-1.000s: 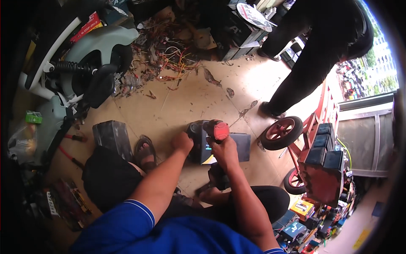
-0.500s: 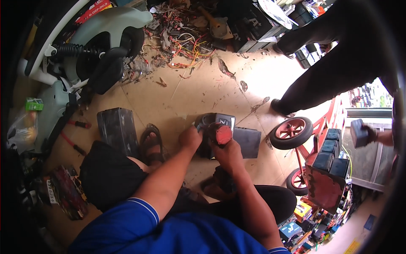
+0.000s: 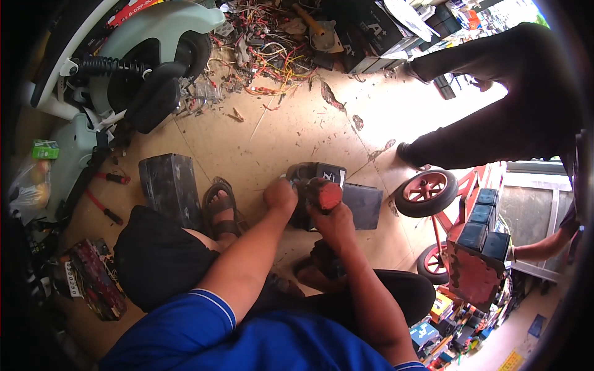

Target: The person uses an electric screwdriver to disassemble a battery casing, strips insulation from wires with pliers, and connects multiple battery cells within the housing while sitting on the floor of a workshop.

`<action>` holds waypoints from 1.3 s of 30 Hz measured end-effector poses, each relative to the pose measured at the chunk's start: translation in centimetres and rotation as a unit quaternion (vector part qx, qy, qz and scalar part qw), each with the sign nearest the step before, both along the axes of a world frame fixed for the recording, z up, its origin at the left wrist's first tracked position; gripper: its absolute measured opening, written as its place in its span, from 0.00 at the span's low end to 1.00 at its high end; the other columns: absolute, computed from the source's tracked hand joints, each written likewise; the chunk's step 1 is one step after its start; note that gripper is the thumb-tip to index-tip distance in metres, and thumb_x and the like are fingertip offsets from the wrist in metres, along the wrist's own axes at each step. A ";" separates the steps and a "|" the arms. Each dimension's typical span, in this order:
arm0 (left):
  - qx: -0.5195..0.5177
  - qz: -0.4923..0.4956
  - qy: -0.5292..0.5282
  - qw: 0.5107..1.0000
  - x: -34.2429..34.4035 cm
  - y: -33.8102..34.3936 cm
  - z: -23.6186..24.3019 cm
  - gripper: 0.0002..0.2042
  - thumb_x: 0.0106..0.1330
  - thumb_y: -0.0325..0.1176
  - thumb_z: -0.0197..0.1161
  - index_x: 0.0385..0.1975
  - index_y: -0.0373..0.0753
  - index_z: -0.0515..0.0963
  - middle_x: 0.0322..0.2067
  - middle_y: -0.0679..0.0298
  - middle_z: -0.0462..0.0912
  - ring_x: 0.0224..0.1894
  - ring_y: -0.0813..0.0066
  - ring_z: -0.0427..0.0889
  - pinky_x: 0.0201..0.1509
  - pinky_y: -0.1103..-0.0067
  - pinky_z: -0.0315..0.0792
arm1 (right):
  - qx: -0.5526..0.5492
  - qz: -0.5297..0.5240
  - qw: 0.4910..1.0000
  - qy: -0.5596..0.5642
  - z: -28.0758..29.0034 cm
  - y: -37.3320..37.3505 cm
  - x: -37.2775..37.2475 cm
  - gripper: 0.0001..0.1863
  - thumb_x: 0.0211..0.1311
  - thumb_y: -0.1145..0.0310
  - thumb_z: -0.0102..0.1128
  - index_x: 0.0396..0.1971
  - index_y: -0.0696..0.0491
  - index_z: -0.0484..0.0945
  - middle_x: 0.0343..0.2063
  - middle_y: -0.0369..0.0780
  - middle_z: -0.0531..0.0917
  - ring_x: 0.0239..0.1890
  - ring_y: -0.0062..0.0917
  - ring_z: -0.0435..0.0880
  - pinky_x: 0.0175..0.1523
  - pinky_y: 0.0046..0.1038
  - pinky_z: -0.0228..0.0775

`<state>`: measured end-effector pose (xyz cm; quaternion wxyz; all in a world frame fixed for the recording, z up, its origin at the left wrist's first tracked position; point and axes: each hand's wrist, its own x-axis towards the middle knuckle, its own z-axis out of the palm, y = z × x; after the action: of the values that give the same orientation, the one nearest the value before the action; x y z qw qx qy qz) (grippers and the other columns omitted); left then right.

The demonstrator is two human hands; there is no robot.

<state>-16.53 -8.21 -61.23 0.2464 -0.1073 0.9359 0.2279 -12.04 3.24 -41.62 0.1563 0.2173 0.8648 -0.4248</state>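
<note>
1. Floor (image 3: 272,136): we have tan tiles before us, with a person in dark trousers (image 3: 489,139) standing at upper right.
2. Scooter (image 3: 148,37): it fills our upper left, well apart from both hands.
3. Cart (image 3: 473,272): red, with dark blocks (image 3: 482,213) on it, off to our right; a bare forearm (image 3: 544,248) comes in beside them.
4. Box (image 3: 334,173): dark, between our feet and the wires (image 3: 272,65), partly hidden by the tool; a dark slab (image 3: 364,207) lies just right of it.
5. Tool (image 3: 328,195): it sits over the box, red end toward us. Its long axis seems to run leftward and slightly away from that end; we cannot tell its exact tilt.
6. Right hand (image 3: 334,224): nearer the red end, just below it, fingers wrapped around the tool.
7. Left hand (image 3: 281,196): just left of the tool's dark far end, so that end lies to the right of its fingers. They look curled, but we cannot tell how far, or whether they grip anything.
</note>
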 end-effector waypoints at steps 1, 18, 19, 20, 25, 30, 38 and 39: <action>-0.002 -0.003 0.007 1.000 -0.1 0.1 0.1 0.13 0.63 0.46 0.68 0.35 0.43 0.86 0.36 0.55 0.89 0.43 0.53 0.89 0.44 0.61 0.81 | -0.016 -0.005 1.000 -0.009 -0.1 0.1 0.0 0.22 0.59 0.60 0.71 0.47 0.60 0.82 0.36 0.56 0.86 0.46 0.54 0.84 0.47 0.42 0.76; -0.017 -0.041 0.099 0.994 -0.8 1.4 -1.3 0.07 0.60 0.37 0.67 0.30 0.42 0.84 0.30 0.54 0.88 0.37 0.53 0.89 0.40 0.60 0.81 | -0.019 -0.010 1.000 -0.005 -0.9 1.4 0.2 0.18 0.59 0.62 0.69 0.43 0.60 0.83 0.32 0.53 0.85 0.39 0.46 0.86 0.44 0.40 0.76; -0.022 -0.037 0.098 0.994 -1.0 1.1 -1.2 0.07 0.60 0.37 0.67 0.30 0.42 0.84 0.30 0.54 0.88 0.37 0.54 0.89 0.41 0.61 0.81 | 0.000 -0.011 1.000 -0.003 -0.8 1.1 -0.2 0.18 0.60 0.60 0.70 0.41 0.59 0.84 0.27 0.51 0.86 0.33 0.37 0.89 0.42 0.38 0.77; -0.023 -0.037 0.101 0.994 -1.1 0.8 -1.1 0.07 0.60 0.37 0.67 0.30 0.42 0.84 0.30 0.54 0.88 0.37 0.54 0.89 0.41 0.61 0.81 | -0.001 -0.010 1.000 0.000 -0.3 0.9 -0.2 0.18 0.60 0.60 0.70 0.41 0.59 0.84 0.27 0.51 0.86 0.33 0.37 0.89 0.42 0.38 0.77; -0.026 -0.066 0.083 0.994 -0.9 0.4 -1.1 0.09 0.59 0.37 0.67 0.32 0.39 0.81 0.31 0.54 0.88 0.35 0.52 0.89 0.39 0.60 0.81 | 0.041 -0.059 0.996 0.057 0.5 2.8 -0.5 0.17 0.60 0.61 0.70 0.36 0.63 0.83 0.20 0.44 0.83 0.23 0.27 0.85 0.32 0.33 0.75; -0.043 -0.084 0.078 0.992 -0.6 0.7 -0.8 0.09 0.60 0.38 0.67 0.33 0.39 0.81 0.30 0.54 0.88 0.35 0.54 0.89 0.38 0.61 0.81 | 0.054 -0.040 0.995 0.072 -0.6 3.1 -1.2 0.17 0.61 0.62 0.69 0.35 0.63 0.82 0.19 0.43 0.82 0.21 0.26 0.82 0.31 0.33 0.74; -0.028 -0.075 0.094 0.992 -0.4 0.6 -1.5 0.10 0.59 0.39 0.67 0.34 0.39 0.81 0.29 0.54 0.88 0.35 0.54 0.89 0.37 0.61 0.81 | 0.047 -0.018 0.998 0.039 -1.9 2.2 -3.0 0.16 0.60 0.61 0.67 0.33 0.62 0.81 0.18 0.43 0.81 0.20 0.27 0.79 0.32 0.34 0.72; -0.027 -0.072 0.098 0.992 -0.4 0.8 -1.6 0.10 0.60 0.39 0.67 0.34 0.39 0.81 0.30 0.54 0.88 0.35 0.55 0.89 0.37 0.61 0.81 | 0.049 -0.017 0.998 0.038 -1.7 2.2 -3.5 0.16 0.60 0.61 0.67 0.33 0.62 0.81 0.18 0.43 0.81 0.20 0.27 0.79 0.32 0.34 0.72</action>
<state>-16.91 -7.38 -62.79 0.1665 -0.0239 0.9665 0.1938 -15.50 5.46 -43.30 0.1055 0.2230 0.8862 -0.3921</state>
